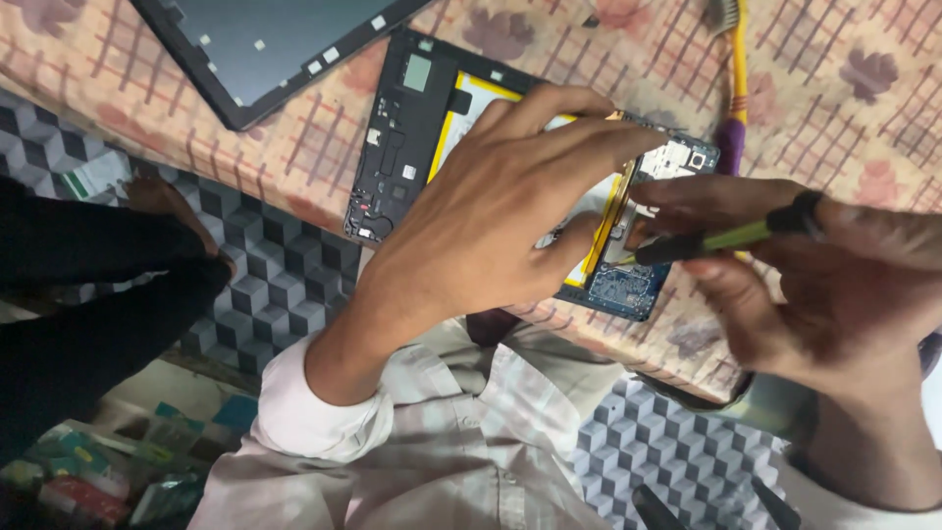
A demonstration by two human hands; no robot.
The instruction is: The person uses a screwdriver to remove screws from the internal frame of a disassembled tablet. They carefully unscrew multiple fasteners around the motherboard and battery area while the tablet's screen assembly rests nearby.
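An opened tablet body [402, 147] lies on the patterned cloth, showing a black frame, a yellow-edged battery and a blue circuit board [628, 288]. My left hand [496, 211] lies flat over the battery, pressing the device down, fingers spread toward the upper right. My right hand [814, 294] grips a green-and-black screwdriver [726, 238], its tip pointing left at the board edge beside the battery. My left thumb sits close to the screwdriver tip.
A detached tablet screen [265, 44] lies face down at the upper left. A yellow and purple tool [734, 108] lies at the upper right. Another person's dark sleeve and hand [147, 236] reach in from the left over a cube-patterned mat.
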